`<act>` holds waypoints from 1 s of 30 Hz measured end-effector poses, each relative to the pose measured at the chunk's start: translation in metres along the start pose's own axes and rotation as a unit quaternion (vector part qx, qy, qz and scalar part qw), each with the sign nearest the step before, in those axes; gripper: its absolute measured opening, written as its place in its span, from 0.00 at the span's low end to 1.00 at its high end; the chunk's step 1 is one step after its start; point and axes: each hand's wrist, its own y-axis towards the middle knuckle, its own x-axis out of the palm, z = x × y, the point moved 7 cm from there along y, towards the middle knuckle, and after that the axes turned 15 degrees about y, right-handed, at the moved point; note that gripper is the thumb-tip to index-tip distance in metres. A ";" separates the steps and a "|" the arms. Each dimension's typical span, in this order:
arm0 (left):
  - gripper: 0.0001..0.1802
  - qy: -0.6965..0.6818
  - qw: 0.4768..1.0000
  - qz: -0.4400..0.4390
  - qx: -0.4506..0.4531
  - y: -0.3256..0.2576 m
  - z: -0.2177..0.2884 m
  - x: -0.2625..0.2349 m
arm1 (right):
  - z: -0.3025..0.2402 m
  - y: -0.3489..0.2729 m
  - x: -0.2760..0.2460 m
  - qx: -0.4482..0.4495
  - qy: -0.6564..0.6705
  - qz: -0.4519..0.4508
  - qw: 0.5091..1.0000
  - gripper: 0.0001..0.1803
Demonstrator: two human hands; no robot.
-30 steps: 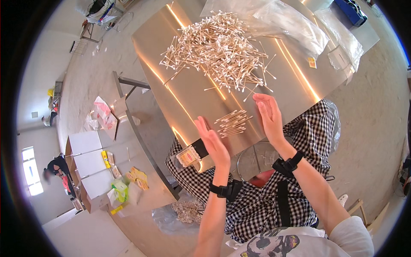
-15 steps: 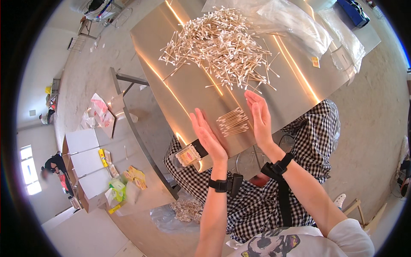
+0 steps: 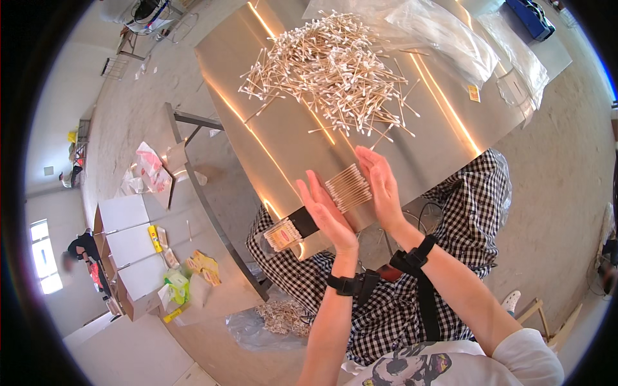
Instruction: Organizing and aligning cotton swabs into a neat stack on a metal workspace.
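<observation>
A neat row of cotton swabs (image 3: 348,188) lies side by side on the metal table (image 3: 444,138), near its front edge. My left hand (image 3: 327,211) stands on edge along the left tips, fingers stretched out. On the opposite side my right hand (image 3: 382,188) is held the same way, its palm by the right tips. Both palms appear to touch the swab ends. Farther back is a large loose heap of cotton swabs (image 3: 335,71). Left of my left hand, a small labelled pack of swabs (image 3: 282,235) sits at the table corner, beside a black piece (image 3: 302,221).
Clear plastic bags (image 3: 438,32) lie at the far right, near a small yellow card (image 3: 474,94) and a blue case (image 3: 530,20). A lower side table (image 3: 212,283) at left holds white boxes (image 3: 132,238) and packets. A bag of swabs (image 3: 277,318) rests below. Another person (image 3: 84,254) is far left.
My hands have come closer together around the row of swabs. The swabs now lie straighter and more evenly packed. My right hand moved left and nearer to me.
</observation>
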 end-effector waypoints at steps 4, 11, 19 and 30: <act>0.43 -0.005 1.000 0.000 0.011 0.000 0.000 -0.001 | 0.004 -0.002 0.004 0.019 0.017 -0.001 1.000 0.30; 0.44 -0.018 1.000 0.016 0.005 0.010 -0.001 -0.006 | 0.002 0.021 -0.008 0.011 0.056 -0.001 0.998 0.31; 0.45 -0.004 0.999 -0.031 0.013 0.009 0.004 -0.003 | -0.001 0.010 -0.011 0.030 0.056 0.014 0.998 0.31; 0.44 0.027 0.998 -0.051 0.031 0.008 0.003 -0.002 | -0.003 0.007 -0.004 0.044 -0.027 -0.013 0.999 0.33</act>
